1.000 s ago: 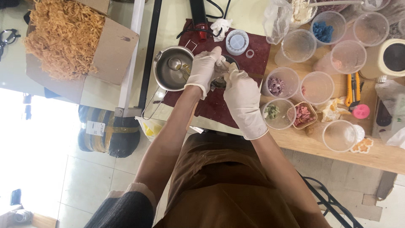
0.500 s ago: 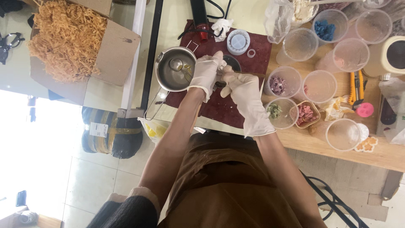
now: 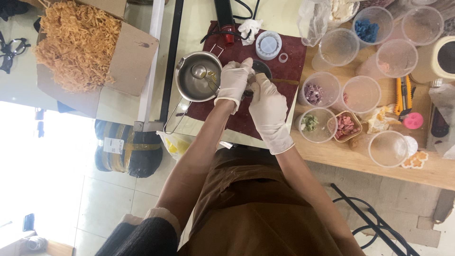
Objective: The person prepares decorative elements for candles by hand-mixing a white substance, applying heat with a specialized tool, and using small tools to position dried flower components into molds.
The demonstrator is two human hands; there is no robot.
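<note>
A: Since a moment ago our left hand (image 3: 233, 80) and right hand (image 3: 266, 102) have barely shifted; both are gloved and close together over the small dark dish (image 3: 261, 69) near the middle of the maroon mat (image 3: 246, 121).

B: Work on it looks unfinished. Our fingers curl round it, but the grip itself is hidden. The steel pot (image 3: 196, 78) sits just beside, spoon (image 3: 203, 74) inside.

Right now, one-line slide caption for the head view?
Gloved left hand and right hand work together on a small dark dish beside a metal pot on a maroon mat.
</note>
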